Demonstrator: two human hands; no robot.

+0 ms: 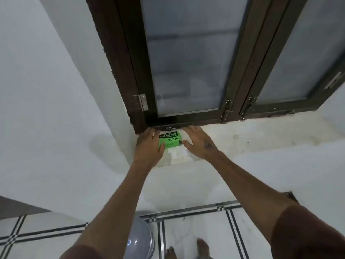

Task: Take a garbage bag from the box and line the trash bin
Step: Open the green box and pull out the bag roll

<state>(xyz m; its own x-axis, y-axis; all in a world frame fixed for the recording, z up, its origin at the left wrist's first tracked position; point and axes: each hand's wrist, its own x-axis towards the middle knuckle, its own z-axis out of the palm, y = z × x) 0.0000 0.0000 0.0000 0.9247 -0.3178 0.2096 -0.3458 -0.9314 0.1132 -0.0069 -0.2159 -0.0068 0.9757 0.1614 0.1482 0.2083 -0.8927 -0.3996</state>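
Note:
A small green garbage bag box (170,140) with black lettering lies on the white window sill (242,135), close under the dark window frame. My left hand (148,145) rests on the box's left end, thumb over its front edge. To the right of the box my right hand (198,140) hovers with fingers spread, its thumb nearly touching the box's right end. Down on the floor, between my forearms, the grey trash bin (139,240) shows its rounded lid.
A dark wooden window (186,71) with frosted panes stands just behind the sill, a latch hook lying along its bottom rail. White walls meet in a corner on the left. Below are white floor tiles with black stripes and my bare feet (186,251).

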